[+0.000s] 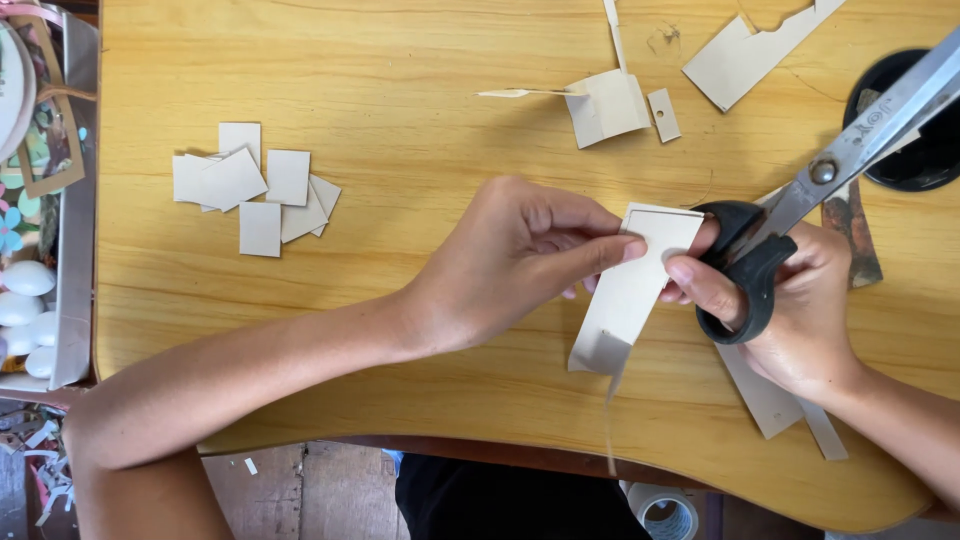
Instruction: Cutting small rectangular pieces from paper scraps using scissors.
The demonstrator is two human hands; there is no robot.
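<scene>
My left hand (520, 255) pinches the upper edge of a beige cardboard strip (635, 290) held just above the wooden table (400, 60). A thin sliver hangs from the strip's lower end. My right hand (790, 300) grips black-handled scissors (800, 215) through the finger loops, and its fingertips also touch the strip's right edge. The steel blades point up to the right, away from the strip, and look closed. A pile of several cut beige squares (255, 190) lies on the table to the left.
Cardboard offcuts (610, 105) and a larger scrap (750, 50) lie at the table's far side. A black round container (915, 150) stands at the right edge. A tray (75, 200) with white eggs and paper decorations sits left. More strips (770, 400) lie under my right hand. A tape roll (665, 512) is below the table.
</scene>
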